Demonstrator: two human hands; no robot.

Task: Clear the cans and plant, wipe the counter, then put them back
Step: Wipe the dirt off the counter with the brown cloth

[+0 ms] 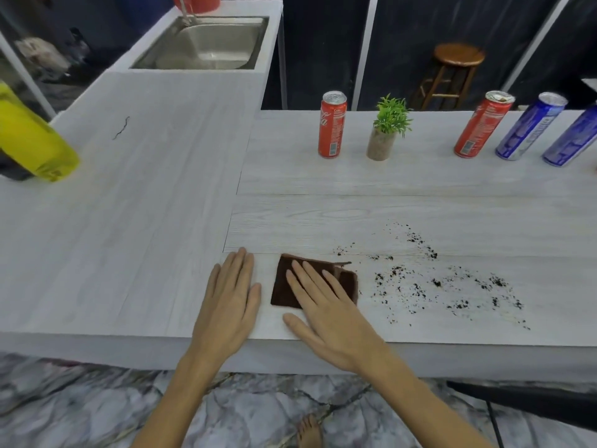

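A folded brown cloth (pixel 286 286) lies near the front edge of the white wood-grain counter (pixel 355 205). My right hand (pixel 326 308) rests flat on the cloth, fingers spread. My left hand (pixel 231 302) lies flat on the bare counter just left of the cloth. Dark crumbs of soil (pixel 452 286) are scattered to the right of the cloth. Along the back edge stand a red can (pixel 332 124), a small potted plant (pixel 386 130), a second red can (pixel 481 124) and two blue cans (pixel 529 127) (pixel 571 137).
A yellow bottle (pixel 35 140) stands at the far left. A steel sink (pixel 206 46) is set in the counter's back-left wing. A wooden stool (pixel 452 72) stands behind the counter. A black chair edge (pixel 533 402) shows at the lower right, over marble flooring.
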